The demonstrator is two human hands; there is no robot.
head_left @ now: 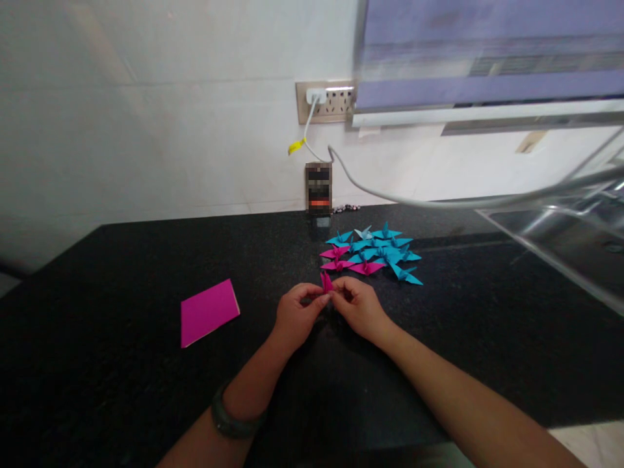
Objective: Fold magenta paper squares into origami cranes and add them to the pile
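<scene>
Between my two hands is a small pink origami crane (326,283), its narrow points standing upward. My left hand (298,316) pinches its lower left side between thumb and fingers. From the other side, my right hand (361,308) pinches it as well. Just beyond my fingers lie several finished paper cranes: a cluster of blue cranes (383,251), one pale blue crane (363,233) at the back, and pink cranes (366,267) at the near left. Off to the left rests a stack of pink square paper (210,312).
The black countertop (121,390) meets a white tiled wall (170,130). A phone (318,188) leans there, below a socket panel (331,103) with a white charger. A grey hose (429,203) crosses toward the metal sink (575,227) at the right.
</scene>
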